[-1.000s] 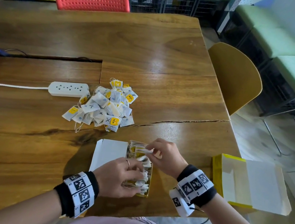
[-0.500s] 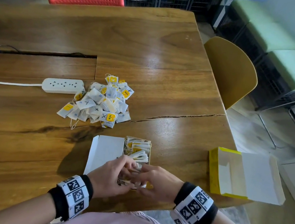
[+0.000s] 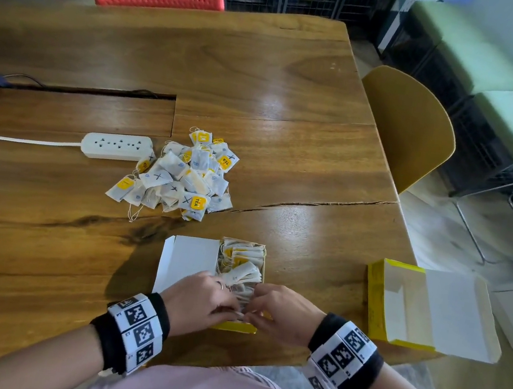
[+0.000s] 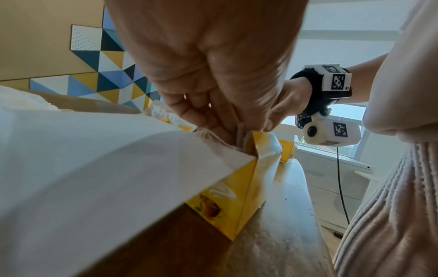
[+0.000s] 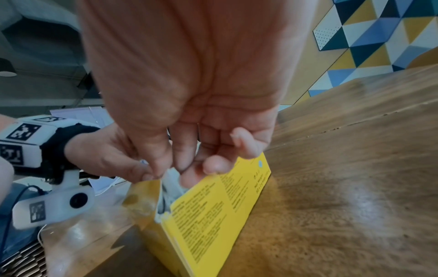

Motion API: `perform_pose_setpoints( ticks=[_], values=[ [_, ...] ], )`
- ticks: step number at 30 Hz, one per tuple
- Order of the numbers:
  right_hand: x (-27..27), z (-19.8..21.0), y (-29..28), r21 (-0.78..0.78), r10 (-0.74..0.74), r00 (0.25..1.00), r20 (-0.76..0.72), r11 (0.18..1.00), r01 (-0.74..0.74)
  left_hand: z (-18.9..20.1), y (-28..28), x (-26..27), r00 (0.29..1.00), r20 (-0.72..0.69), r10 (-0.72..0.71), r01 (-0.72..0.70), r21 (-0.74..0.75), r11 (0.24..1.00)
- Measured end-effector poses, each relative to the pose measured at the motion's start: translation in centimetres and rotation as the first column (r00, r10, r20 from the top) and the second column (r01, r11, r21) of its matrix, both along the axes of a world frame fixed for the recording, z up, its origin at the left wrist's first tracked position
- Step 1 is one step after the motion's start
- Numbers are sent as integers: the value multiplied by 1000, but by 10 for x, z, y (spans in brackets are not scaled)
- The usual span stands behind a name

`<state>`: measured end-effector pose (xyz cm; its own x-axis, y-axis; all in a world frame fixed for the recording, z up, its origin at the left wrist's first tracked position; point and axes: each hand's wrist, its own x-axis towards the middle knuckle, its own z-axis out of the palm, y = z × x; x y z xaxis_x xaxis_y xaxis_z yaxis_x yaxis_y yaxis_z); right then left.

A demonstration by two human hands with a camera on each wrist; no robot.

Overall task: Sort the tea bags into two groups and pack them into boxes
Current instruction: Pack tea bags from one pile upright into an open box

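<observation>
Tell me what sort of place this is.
Likely an office lounge or meeting room: a big wooden table with a cable slot and power strip, mixed chairs, green cushioned benches and a geometric wall panel.

From overhead we look down the desk (image 3: 262, 82); both wrist cameras sit close, sharing the yellow box (image 4: 239, 202) at 6 o'clock.

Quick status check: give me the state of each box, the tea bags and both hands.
Near box: open, part filled with tea bags.
Far box: open, empty.
Loose tea bags: unsorted pile on table.
Left hand: pinching tea bags in near box.
Right hand: pinching tea bags there too.
</observation>
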<state>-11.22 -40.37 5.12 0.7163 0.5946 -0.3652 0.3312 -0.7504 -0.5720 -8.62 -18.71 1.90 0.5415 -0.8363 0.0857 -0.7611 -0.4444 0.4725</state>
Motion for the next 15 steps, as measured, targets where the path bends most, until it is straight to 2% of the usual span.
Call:
perform_pose_setpoints(
  ticks=[3, 6, 8, 10, 12, 15],
  values=[
    [0, 0, 3, -25, -3, 1000, 9, 1000, 3, 1, -2, 3, 994, 105, -18, 10, 74, 997],
    [-2, -1, 8, -137, 41, 998, 52, 990, -34, 6, -3, 4, 991, 134, 10, -25, 107, 994],
    [-2, -3, 11, -196, 84, 989, 121, 979, -59, 9, -3, 5, 992, 120, 36, -43, 59, 997],
    [-2, -2, 12, -218, 105, 983, 149, 973, -71, 13, -1, 7, 992, 67, 104, -100, -53, 994],
    [-2, 1, 9, -146, 57, 989, 134, 989, -37, 18, 1, 10, 974, 33, 225, -218, -139, 966],
    [-2, 5, 1, 76, -103, 988, 114, 993, 95, 20, 1, 15, 933, -4, 360, -356, -143, 923]
  ],
)
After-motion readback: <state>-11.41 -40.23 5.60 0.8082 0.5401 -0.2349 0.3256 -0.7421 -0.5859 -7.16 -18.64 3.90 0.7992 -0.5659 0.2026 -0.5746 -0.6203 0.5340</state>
